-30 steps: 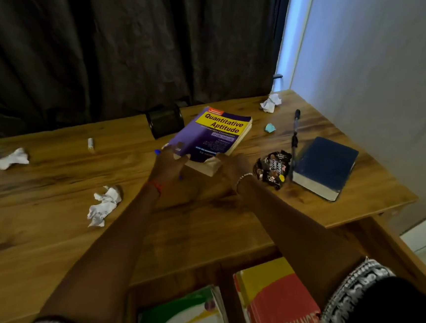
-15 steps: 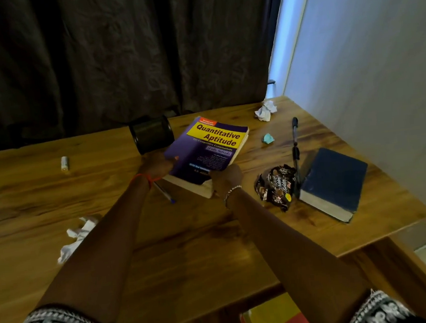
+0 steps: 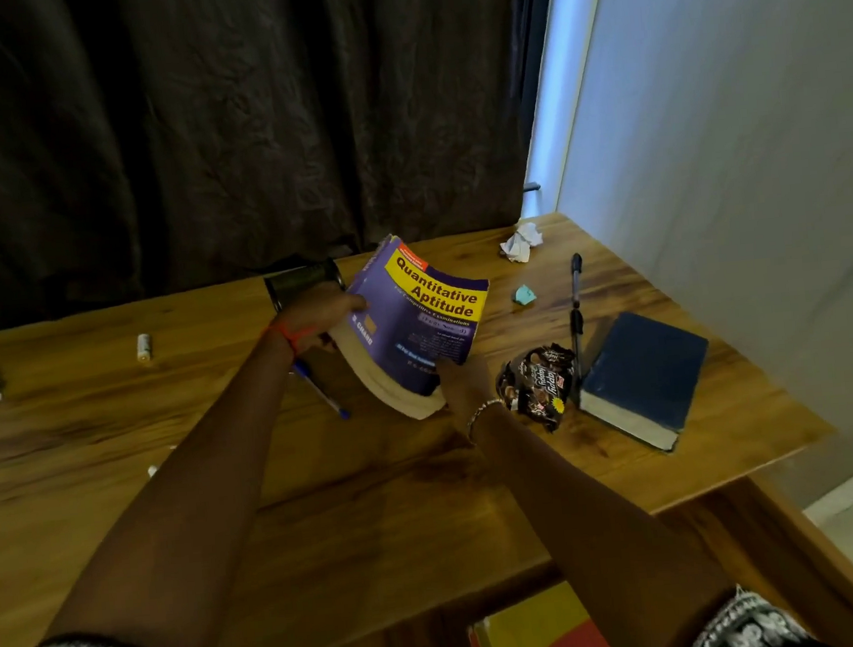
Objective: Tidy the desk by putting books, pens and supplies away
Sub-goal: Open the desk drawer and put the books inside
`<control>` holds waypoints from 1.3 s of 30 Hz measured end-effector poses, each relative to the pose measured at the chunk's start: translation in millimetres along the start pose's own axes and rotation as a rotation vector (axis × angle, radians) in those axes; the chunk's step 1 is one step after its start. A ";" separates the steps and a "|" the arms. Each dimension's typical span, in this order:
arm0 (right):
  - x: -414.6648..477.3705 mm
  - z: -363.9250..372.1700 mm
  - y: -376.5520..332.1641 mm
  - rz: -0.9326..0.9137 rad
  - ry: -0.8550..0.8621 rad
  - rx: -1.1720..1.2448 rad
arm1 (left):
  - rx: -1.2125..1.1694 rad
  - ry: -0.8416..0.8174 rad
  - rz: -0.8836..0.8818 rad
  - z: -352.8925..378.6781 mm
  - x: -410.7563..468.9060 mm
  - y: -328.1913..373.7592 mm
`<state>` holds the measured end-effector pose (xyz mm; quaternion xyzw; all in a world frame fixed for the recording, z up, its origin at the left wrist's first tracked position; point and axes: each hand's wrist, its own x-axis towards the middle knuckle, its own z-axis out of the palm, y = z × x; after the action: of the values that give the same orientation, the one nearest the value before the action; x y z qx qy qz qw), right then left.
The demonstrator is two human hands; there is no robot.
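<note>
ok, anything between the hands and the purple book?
Nothing visible. The left hand grips the purple book at its far edge, the right hand holds its near corner. A pen lies below the left wrist, a wrapper beside the right hand; neither is between.

We see a glossy paperback (image 3: 421, 318), a varnished wooden desk (image 3: 378, 508), crumpled paper (image 3: 521, 242), a shiny wrapper (image 3: 538, 385) and a matt cloth curtain (image 3: 190, 127).

One wide-angle view from the person's head looks forward and down across the worktop (image 3: 88, 430), centred near the purple book (image 3: 414, 324), close enough that the left forearm (image 3: 187, 499) and right forearm (image 3: 585, 505) fill the lower frame. It faces the dark curtain (image 3: 191, 137), the pale wall (image 3: 733, 141) on the right, shelved books (image 3: 539, 633) at the bottom edge.
</note>
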<state>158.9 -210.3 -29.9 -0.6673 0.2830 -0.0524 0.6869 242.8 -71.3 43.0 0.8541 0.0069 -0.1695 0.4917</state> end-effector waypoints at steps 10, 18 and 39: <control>-60.7 -56.6 9.6 0.181 -0.447 0.468 | -0.383 0.207 0.180 26.5 -156.3 8.5; -128.3 -156.4 31.4 -0.025 -0.484 0.253 | -0.547 -0.106 0.095 84.3 -300.6 -44.1; -170.7 -309.1 148.8 0.121 -0.432 -0.178 | -0.160 -0.491 -0.447 247.5 -352.7 -146.8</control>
<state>-170.8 -392.3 -100.6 -0.7029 0.1725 0.1578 0.6718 -185.7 -149.4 -89.1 0.7237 0.0890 -0.4726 0.4949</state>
